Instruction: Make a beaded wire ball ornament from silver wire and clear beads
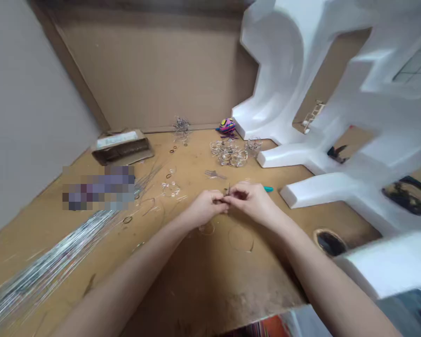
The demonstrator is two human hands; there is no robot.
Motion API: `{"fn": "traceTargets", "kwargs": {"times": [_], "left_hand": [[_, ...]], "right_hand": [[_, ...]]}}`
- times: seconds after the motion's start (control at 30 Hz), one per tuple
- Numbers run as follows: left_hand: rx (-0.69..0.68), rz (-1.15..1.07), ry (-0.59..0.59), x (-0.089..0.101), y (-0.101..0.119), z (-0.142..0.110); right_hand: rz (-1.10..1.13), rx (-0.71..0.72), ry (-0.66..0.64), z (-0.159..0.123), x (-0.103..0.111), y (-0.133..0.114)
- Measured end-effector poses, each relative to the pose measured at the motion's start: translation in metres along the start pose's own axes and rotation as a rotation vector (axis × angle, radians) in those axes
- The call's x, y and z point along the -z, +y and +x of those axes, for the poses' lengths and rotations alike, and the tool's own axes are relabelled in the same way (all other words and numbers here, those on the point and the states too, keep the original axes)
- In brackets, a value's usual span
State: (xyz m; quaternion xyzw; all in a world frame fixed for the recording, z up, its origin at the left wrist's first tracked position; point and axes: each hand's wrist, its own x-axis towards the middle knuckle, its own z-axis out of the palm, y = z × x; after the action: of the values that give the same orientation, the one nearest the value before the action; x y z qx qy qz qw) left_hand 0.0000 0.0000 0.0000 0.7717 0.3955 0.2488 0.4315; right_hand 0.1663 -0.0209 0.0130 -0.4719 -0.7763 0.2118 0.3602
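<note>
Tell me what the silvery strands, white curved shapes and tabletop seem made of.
The strands look like thin metal wire, going by their glittering shine. The shapes seem foam or painted board: smooth, bright white, thick. The tabletop looks like bare fibreboard, matte brown and scuffed.

- Silver, glittering strands of tinsel wire (45, 267), near left
- Dark grey twist of wire (226, 196), near centre
- Clear, silvery wire loops (228, 153), far centre
- Bright pink toy (226, 126) with yellow and blue patterning, far centre
- Teal tip of a marker (268, 189), right of centre
- Glossy white foam form (277, 79), right
- Tan worktop (196, 290) with darker scuffs
- Plain brown cardboard wall (150, 70), far
- Pale grey wall (31, 107), left
</note>
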Motion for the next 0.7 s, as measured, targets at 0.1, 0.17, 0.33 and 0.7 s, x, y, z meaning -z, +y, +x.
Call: {"fn": "traceTargets", "kwargs": {"times": [0.1, 0.17, 0.33, 0.7], "left_hand": [[0.063, 0.009, -0.013, -0.001, 0.003, -0.002], [0.071, 0.033, -0.011, -0.001, 0.006, -0.003], [0.001, 0.142, 0.012, -0.002, 0.005, -0.003], [-0.003, 0.162, 0.02, 0.001, 0.005, -0.003]], "right_hand": [[0.014, -0.004, -0.04, -0.001, 0.002, -0.004], [-0.001, 0.012, -0.042, -0.002, 0.005, -0.008], [-0.041, 0.031, -0.052, -0.002, 0.01, -0.011], [-0.026, -0.032, -0.157, 0.001, 0.005, 0.0]]}}
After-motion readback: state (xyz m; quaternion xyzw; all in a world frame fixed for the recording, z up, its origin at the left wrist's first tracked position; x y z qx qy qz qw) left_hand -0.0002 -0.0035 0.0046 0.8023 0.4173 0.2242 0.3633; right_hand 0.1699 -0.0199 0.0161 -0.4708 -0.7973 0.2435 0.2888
